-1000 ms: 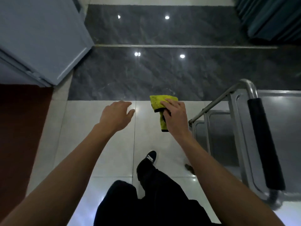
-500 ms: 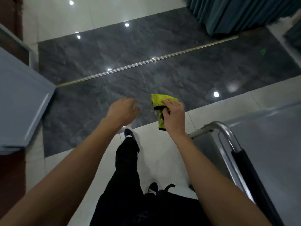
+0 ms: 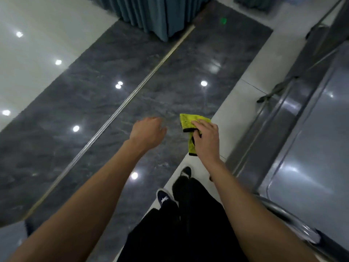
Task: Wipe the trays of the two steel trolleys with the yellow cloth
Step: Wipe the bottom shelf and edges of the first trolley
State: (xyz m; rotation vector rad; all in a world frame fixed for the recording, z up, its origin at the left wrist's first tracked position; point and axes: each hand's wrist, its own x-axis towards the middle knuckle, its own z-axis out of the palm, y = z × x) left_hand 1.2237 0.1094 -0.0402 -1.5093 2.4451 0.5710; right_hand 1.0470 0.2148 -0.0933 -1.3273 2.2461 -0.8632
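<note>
1. Head view, fingers: fingers [image 3: 198, 124] of the right hand [image 3: 206, 141] are curled over the yellow cloth [image 3: 190, 129], pinching it. Cloth is folded, with one flap up by the fingertips and a strip hanging down beside the palm.
2. Left hand [image 3: 146, 134] holds nothing. Its fingers curl loosely away from the camera; motion blur hides how far they spread.
3. Cloth location: in the air, left of the steel trolley [image 3: 294, 148], well apart from its top tray [image 3: 309, 140] and not touching any steel.
4. Trolley: fills the right edge of the view. A lower tray [image 3: 251, 142] shows under the top one, between the uprights. A rounded handle bar [image 3: 289, 222] sits at the near end, just right of the right forearm.
5. Second trolley: more steel framing shows beyond the far end of the trolley, too blurred to say whether that is it.
6. Progress, my read: no wiping is under way. The tray surfaces show only ceiling-light glare, so I cannot tell what has been wiped. Both trolleys count as open work from this evidence.
7. Pose: both forearms reach forward and down at about the same height over the floor [image 3: 170, 87], left of the trolley. Right wrist is bent palm down. Legs and shoes [image 3: 164, 198] are in mid stride alongside the trolley.
8. Next, as a guess: swing the right hand rightward over the trolley rim and lay the cloth flat on the top tray.
</note>
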